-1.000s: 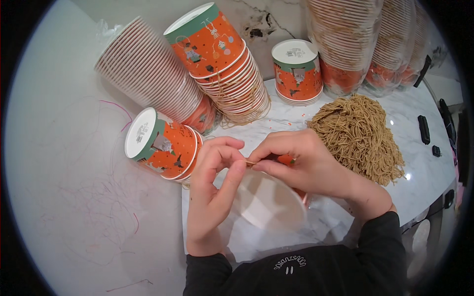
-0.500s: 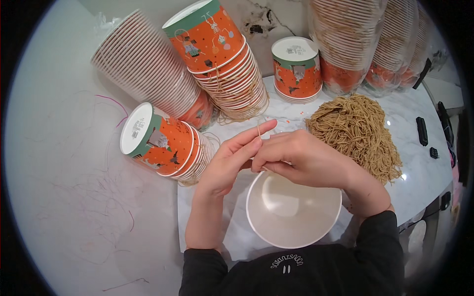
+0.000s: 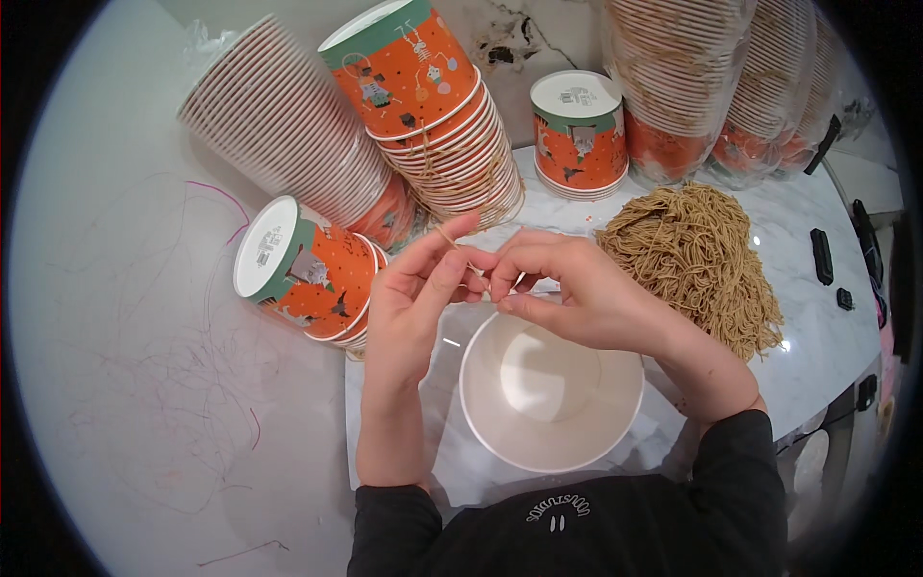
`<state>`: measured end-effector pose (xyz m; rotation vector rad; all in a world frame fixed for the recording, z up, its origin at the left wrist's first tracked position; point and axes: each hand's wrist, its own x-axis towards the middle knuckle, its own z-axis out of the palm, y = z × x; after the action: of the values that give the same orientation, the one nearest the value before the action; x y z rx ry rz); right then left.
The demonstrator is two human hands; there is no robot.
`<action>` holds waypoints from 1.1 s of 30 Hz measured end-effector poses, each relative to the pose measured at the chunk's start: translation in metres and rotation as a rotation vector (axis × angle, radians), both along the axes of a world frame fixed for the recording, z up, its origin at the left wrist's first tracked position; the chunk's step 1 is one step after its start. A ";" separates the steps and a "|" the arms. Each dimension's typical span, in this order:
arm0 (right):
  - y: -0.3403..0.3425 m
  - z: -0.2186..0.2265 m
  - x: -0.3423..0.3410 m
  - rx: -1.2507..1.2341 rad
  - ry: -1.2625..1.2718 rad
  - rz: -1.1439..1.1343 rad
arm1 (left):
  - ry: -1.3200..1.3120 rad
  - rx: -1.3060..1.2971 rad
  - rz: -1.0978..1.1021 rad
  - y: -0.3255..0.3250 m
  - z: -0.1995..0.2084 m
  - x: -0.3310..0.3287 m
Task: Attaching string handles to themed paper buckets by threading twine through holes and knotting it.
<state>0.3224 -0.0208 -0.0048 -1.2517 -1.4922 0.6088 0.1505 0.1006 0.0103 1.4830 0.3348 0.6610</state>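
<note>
head cam: your l. hand [image 3: 409,300] has the tan string [image 3: 445,234] pinched, just beyond the open paper bucket [image 3: 500,394]; can't tell if your r. hand [image 3: 582,298] grips it. slack tension might let it slip off.

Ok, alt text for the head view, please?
A left hand with tan string across its forefinger is close to the right hand by an open cup; orange cup stacks stand behind, a string pile to the right.
</note>
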 end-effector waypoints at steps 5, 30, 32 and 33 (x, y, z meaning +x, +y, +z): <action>0.006 -0.004 0.000 -0.080 0.259 0.070 | 0.004 -0.034 0.075 0.017 -0.007 -0.003; 0.017 -0.021 -0.001 -0.165 0.398 0.090 | 0.259 -0.089 -0.148 0.033 -0.021 0.002; 0.017 -0.019 0.003 -0.165 0.426 0.102 | 0.256 -0.097 -0.141 0.032 -0.019 0.000; 0.018 -0.019 0.004 -0.169 0.372 0.078 | 0.252 -0.107 -0.135 0.031 -0.018 0.000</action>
<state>0.3262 -0.0032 -0.0234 -1.1354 -1.2005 0.9790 0.1507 0.1319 -0.0077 1.4734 0.4520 0.3437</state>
